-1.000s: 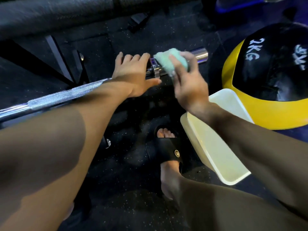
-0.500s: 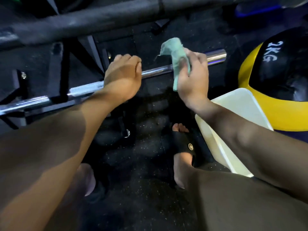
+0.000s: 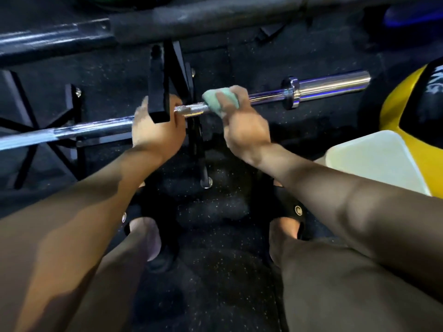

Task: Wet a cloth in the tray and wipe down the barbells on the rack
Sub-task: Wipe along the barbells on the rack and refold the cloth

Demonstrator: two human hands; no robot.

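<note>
Right hand (image 3: 244, 130) clenched around the green cloth (image 3: 219, 101), cloth wrapped over the barbell (image 3: 263, 95) just right of the rough gripping patch. Left hand (image 3: 155, 130) clasped on the same bar, partly hidden behind a black upright of the rack (image 3: 159, 92), steadying it there. Bar lying across the rack, its fat chrome end (image 3: 333, 83) and collar (image 3: 291, 95) out to the right, well apart from the cloth. Pale tray (image 3: 369, 159) on the floor to the right, just beside the yellow and black ball (image 3: 407, 111).

Probably mid-wipe along the shaft. To do it well: keep the cloth folded fully round the bar, not just over the top, so the underside gets cleaned too. Squeeze firmly over the rough patch, where grime likely lodges, with a slight twist while sliding. Hold the left grip tight against rolling or sliding in the rack. Work outward toward the collar, then the end. Re-wet in the tray once the cloth drags dry. Watch knuckles near the upright.
</note>
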